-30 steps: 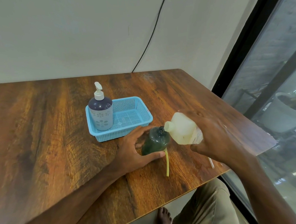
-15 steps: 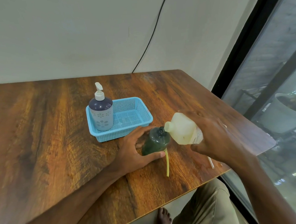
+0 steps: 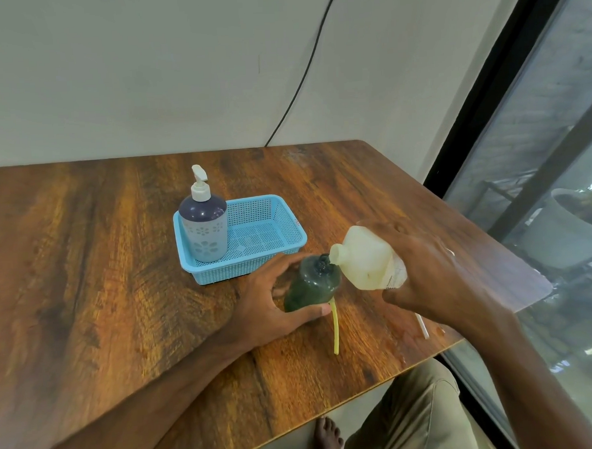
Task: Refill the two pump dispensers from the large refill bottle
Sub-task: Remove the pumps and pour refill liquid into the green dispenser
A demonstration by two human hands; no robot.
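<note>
A dark green dispenser bottle [image 3: 313,285] stands open-necked on the wooden table [image 3: 101,269], with my left hand [image 3: 271,304] wrapped around its base. My right hand [image 3: 431,279] holds the pale yellowish refill bottle [image 3: 365,260] tilted leftward, its spout resting at the green bottle's mouth. A yellow pump tube [image 3: 335,327] lies on the table just in front of the green bottle; its pump head is hidden. A purple dispenser [image 3: 203,225] with a white pump stands upright in the left end of a blue basket [image 3: 275,256].
A white stick-like piece [image 3: 422,327] lies near the table's right front edge, by wet spots. The table's right edge runs along a dark-framed window. My knee and bare foot show below the front edge. A black cable hangs on the wall.
</note>
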